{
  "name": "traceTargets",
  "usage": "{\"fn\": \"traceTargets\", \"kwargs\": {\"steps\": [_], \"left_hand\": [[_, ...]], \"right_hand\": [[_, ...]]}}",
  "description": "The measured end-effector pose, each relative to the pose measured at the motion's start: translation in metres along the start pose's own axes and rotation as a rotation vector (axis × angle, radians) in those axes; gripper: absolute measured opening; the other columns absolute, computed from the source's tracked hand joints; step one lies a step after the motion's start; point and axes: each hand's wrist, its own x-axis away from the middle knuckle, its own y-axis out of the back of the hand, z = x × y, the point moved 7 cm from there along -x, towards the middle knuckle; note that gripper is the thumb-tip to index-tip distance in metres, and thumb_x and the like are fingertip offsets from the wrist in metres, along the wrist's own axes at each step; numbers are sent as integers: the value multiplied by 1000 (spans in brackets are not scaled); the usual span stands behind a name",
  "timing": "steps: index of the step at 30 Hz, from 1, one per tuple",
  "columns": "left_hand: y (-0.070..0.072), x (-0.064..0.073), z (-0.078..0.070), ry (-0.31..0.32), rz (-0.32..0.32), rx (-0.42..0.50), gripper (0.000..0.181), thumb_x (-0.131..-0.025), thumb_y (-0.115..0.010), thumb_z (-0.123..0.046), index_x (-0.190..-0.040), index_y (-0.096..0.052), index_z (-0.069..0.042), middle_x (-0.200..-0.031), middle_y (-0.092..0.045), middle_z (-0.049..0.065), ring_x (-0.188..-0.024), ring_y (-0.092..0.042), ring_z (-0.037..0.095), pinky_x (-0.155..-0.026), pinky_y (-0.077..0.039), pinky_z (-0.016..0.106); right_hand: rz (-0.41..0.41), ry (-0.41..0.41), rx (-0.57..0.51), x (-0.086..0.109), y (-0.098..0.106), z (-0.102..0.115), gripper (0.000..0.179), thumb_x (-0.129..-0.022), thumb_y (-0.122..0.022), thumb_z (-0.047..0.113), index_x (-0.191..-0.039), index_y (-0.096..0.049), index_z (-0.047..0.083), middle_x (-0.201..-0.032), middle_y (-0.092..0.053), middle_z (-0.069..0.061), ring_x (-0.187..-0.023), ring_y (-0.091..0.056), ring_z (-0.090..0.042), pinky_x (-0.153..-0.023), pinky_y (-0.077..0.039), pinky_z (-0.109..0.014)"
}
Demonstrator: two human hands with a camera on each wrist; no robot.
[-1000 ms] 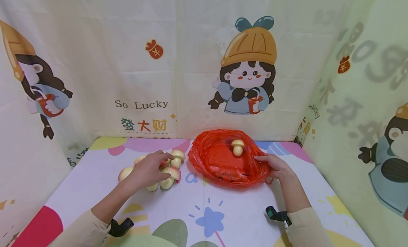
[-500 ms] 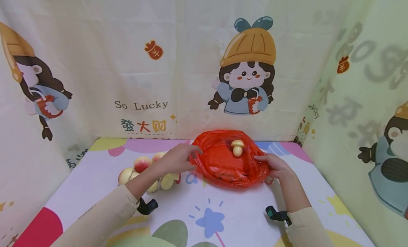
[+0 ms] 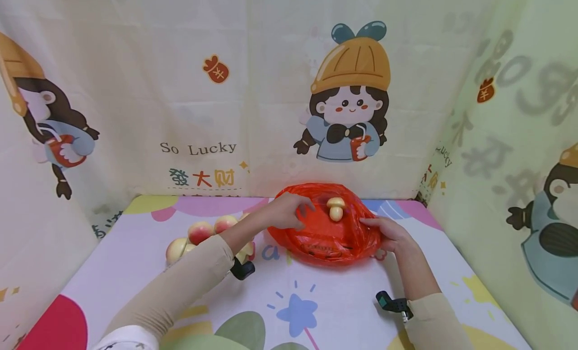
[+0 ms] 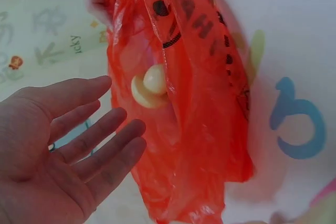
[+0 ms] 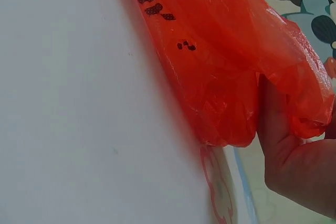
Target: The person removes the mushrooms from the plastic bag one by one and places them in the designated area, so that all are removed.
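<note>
A red plastic bag [image 3: 316, 249] lies with its mouth spread wide near the table's back edge. Inside it is one pale toy mushroom [image 3: 336, 209], seen also in the left wrist view as a mushroom [image 4: 147, 94]. My left hand [image 3: 286, 212] hovers over the left part of the bag's mouth. In the left wrist view that hand [image 4: 63, 150] has spread fingers and a bare palm. My right hand [image 3: 395, 234] grips the bag's right rim, the thumb on the inside; in the right wrist view red film partly covers the hand [image 5: 302, 166].
Several pale toy mushrooms, such as a red-capped mushroom [image 3: 200, 233], sit left of the bag, partly hidden by my left forearm [image 3: 248, 230]. A patterned cloth [image 3: 295, 315] covers the table. Printed curtains [image 3: 271, 89] enclose the back and both sides.
My left hand has moved right, from above the mushroom group to over the bag's mouth. My right hand keeps its grip on the rim, and the mushroom inside stays in place.
</note>
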Motion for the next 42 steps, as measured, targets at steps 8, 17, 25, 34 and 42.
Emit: {"fn": "traceTargets", "kwargs": {"steps": [8, 17, 25, 34, 42], "left_hand": [[-8, -35, -2, 37, 43, 17, 49, -89, -81, -9, -135, -66, -15, -127, -67, 8, -120, -61, 28, -80, -61, 29], [-15, -66, -5, 42, 69, -19, 52, -89, -79, -7, -139, -64, -11, -133, -67, 9, -113, -59, 21, -89, -60, 30], [-23, -94, -4, 61, 59, -76, 51, -90, -77, -8, -139, -64, -11, -131, -68, 10, -108, -60, 21, -90, -58, 29], [-34, -112, -2, 28, 50, -143, 54, -91, -80, -17, -141, -62, -11, -132, -69, 4, -113, -60, 19, -101, -55, 29], [-40, -120, 0, 12, 42, -192, 57, -91, -80, -19, -144, -59, -12, -134, -66, 5, -120, -58, 21, -109, -50, 32]], "right_hand": [[-6, -11, -19, 2, 1, 0, 46, -106, -59, 27, -143, -35, 14, -116, -64, -2, -100, -70, -18, -85, -62, -32], [-7, -48, -78, 3, 1, -4, 42, -105, -61, 29, -138, -37, 18, -117, -64, -1, -104, -66, -18, -85, -61, -30], [18, -55, -142, 2, -2, -4, 39, -105, -60, 28, -137, -38, 19, -117, -64, 0, -105, -67, -17, -88, -62, -31], [17, -51, -157, 1, -3, -4, 38, -106, -60, 26, -137, -40, 18, -117, -64, 0, -104, -67, -17, -87, -62, -31], [-18, -45, -152, -1, 1, -6, 43, -105, -61, 26, -140, -39, 17, -121, -61, -1, -108, -65, -18, -90, -62, -33]]}}
